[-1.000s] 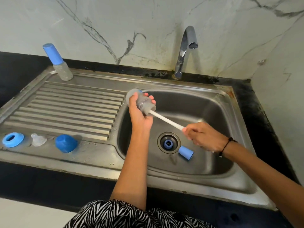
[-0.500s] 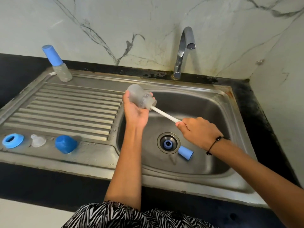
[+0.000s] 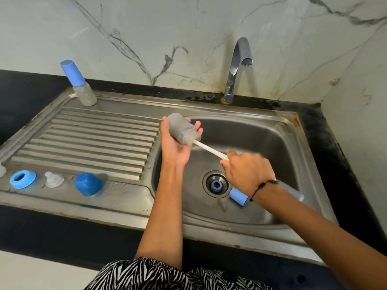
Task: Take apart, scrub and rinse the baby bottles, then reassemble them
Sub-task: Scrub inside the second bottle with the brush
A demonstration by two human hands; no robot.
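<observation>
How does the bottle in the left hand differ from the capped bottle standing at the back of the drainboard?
The bottle in the left hand is tilted over the basin; the capped bottle stands on the drainboard.
The held bottle is open, with the white brush handle running into its mouth; the standing one wears a tall blue cap.
The left hand grips one; nothing touches the other.
Both have cloudy translucent bodies.

Bright, even light; right hand motion-blurred; wide-angle bending toward the edges
</observation>
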